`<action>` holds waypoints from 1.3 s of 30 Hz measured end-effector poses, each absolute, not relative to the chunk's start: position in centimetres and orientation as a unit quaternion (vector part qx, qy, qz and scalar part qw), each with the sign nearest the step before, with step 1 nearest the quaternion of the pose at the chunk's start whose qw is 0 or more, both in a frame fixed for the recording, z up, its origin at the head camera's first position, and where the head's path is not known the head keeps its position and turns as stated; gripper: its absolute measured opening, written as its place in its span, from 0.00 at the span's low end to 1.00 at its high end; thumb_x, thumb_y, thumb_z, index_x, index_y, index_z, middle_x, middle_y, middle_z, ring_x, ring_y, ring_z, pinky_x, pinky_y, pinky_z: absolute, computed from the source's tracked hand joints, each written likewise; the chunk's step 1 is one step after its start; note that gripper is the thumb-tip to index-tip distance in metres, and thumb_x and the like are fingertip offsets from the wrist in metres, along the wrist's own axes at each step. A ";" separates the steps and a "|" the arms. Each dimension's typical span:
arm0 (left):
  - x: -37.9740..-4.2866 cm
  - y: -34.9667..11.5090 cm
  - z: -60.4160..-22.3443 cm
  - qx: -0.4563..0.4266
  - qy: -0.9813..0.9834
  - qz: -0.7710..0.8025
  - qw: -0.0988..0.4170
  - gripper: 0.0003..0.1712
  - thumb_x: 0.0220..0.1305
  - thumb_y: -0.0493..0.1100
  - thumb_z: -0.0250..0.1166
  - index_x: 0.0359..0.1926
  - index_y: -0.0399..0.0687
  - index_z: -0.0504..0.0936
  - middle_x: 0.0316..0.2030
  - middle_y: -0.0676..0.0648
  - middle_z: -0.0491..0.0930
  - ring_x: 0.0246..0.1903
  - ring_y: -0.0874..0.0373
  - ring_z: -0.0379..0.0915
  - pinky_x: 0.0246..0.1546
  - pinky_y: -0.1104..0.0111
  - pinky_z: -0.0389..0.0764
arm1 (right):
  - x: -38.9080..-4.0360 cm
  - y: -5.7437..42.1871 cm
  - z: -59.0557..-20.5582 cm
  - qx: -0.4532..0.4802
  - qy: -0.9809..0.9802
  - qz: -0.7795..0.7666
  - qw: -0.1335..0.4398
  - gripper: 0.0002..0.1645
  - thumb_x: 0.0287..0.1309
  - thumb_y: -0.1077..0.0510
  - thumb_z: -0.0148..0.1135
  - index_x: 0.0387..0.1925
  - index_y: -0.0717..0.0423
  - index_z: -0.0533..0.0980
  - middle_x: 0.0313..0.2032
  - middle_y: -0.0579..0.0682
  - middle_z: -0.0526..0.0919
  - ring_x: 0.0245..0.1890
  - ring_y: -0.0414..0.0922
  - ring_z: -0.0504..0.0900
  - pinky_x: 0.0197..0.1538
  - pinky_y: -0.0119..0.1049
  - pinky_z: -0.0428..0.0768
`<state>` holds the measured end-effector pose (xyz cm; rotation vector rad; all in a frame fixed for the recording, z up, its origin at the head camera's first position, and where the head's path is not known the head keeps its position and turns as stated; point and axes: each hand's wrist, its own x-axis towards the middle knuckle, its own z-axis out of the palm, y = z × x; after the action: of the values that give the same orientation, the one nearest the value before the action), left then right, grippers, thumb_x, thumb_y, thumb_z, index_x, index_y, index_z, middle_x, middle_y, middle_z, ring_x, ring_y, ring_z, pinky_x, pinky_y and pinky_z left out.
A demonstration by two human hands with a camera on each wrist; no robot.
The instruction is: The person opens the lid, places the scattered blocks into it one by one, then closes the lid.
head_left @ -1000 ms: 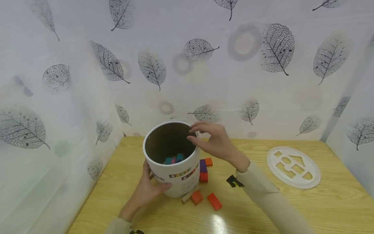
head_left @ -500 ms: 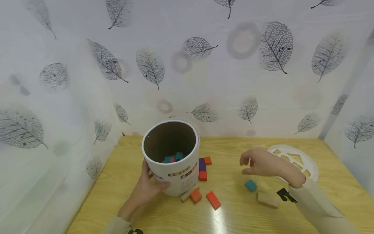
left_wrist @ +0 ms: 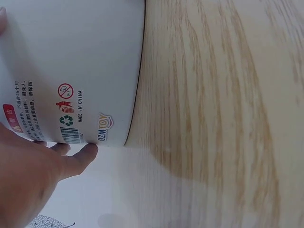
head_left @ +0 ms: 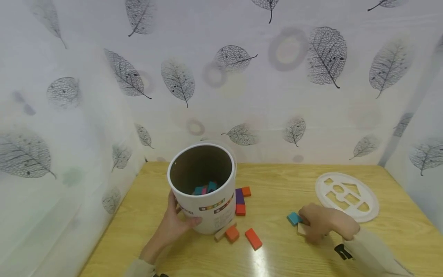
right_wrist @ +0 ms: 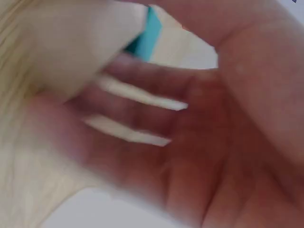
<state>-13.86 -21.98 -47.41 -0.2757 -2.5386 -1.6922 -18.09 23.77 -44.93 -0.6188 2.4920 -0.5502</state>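
My left hand [head_left: 174,227] holds the side of a white toy bucket [head_left: 212,215], with the thumb on its near face and the fingers around its left side. Several blue and pink blocks [head_left: 205,189] lie inside the bucket. In the left wrist view, fingertips touch its printed wall [left_wrist: 95,57]. On the table to the right, my right hand [head_left: 320,224] grips a plain wooden block [head_left: 302,229] from above. Up close, its fingers curl around that blurred wooden block [right_wrist: 80,42]. A teal block [head_left: 294,218] sits just left of the fingertips.
Beside the bucket lie a purple block [head_left: 240,196], an orange block [head_left: 246,191] and a red one [head_left: 240,209]. Nearer are another orange block [head_left: 232,233], a wooden stick [head_left: 220,233] and a red oblong block [head_left: 253,239]. A white lid with shape holes [head_left: 325,192] rests at right.
My right hand has left the bucket's rim, moved right and come down onto the wooden block. The teal block has shifted slightly left. My left hand stays on the bucket.
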 end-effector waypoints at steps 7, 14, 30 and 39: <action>-13.9 -22.0 -47.4 -0.106 -0.827 -0.550 0.042 0.72 0.53 0.45 0.80 0.82 0.67 0.34 0.82 0.43 0.44 0.79 0.37 0.45 0.72 0.31 0.60 | -18.9 21.8 -46.3 -0.337 0.907 -0.228 0.107 0.10 0.56 0.54 0.73 0.33 0.48 0.77 0.24 0.35 0.73 0.25 0.29 0.66 0.27 0.25 0.69; -13.8 -21.9 -47.4 -0.098 -0.826 -0.554 0.041 0.73 0.52 0.46 0.80 0.82 0.66 0.33 0.82 0.42 0.44 0.79 0.37 0.45 0.72 0.31 0.59 | -18.8 21.6 -45.2 -0.339 0.890 -0.298 0.068 0.15 0.55 0.59 0.74 0.44 0.53 0.79 0.31 0.38 0.82 0.31 0.30 0.78 0.31 0.25 0.82; -13.6 -22.0 -47.5 -0.105 -0.822 -0.559 0.036 0.72 0.53 0.45 0.79 0.82 0.66 0.33 0.81 0.43 0.46 0.79 0.37 0.45 0.72 0.30 0.57 | -18.5 19.7 -44.3 -0.420 0.791 -0.434 -0.094 0.29 0.53 0.72 0.73 0.57 0.52 0.82 0.44 0.50 0.86 0.42 0.36 0.84 0.31 0.29 0.88; -13.6 -22.1 -47.3 -0.104 -0.823 -0.557 0.037 0.72 0.54 0.45 0.79 0.81 0.69 0.33 0.81 0.44 0.46 0.79 0.37 0.45 0.72 0.29 0.58 | -18.6 19.5 -44.2 -0.408 0.771 -0.478 -0.102 0.30 0.53 0.74 0.72 0.58 0.55 0.80 0.45 0.53 0.85 0.45 0.34 0.84 0.33 0.33 0.90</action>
<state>-13.65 -22.07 -47.31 -0.3205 -2.5253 -1.7100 -18.57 19.53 -44.19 -1.3722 2.5951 -1.6070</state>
